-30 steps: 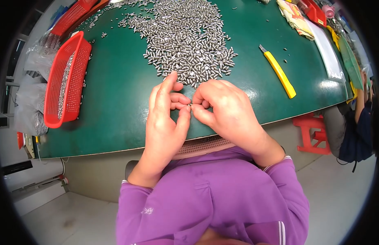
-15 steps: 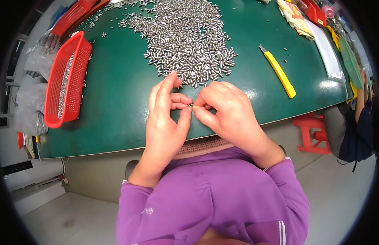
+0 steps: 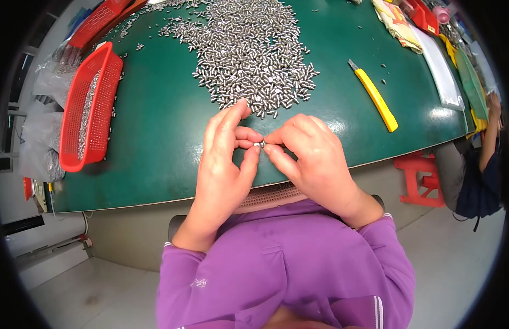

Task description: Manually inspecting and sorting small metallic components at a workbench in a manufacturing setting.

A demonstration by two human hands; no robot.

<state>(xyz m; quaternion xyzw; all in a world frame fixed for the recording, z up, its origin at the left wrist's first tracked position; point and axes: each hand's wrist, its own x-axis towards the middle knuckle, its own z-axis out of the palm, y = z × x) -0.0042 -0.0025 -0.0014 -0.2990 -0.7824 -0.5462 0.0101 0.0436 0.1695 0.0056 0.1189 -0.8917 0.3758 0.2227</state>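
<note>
in front of me is the green table (image 3: 156,118), smooth and a little shiny, so in my opinion a dropped part could roll on it, and its near edge is just below my hands. on it lies the wide pile (image 3: 254,60) of metal parts; if my piece slips forward, it could mix there and be hard to find again. to the left stands the red basket (image 3: 104,118) with more metal parts inside, well apart from me. my left hand (image 3: 217,156) has thumb and finger nearly meeting, with a bit of metal between the tips, while its longer fingers stretch to the near edge of the pile and could push some parts away. my right hand (image 3: 317,151) pinches from the other side, its thumb and first finger almost together. the yellow knife (image 3: 378,106) lies at the right with its blade out; a careless wide reach could bring a cut. the small metal piece (image 3: 260,144) sits between both pinches, above the table; whether it is one part or two, i cannot tell. uneven pressure could make it jump out.
</note>
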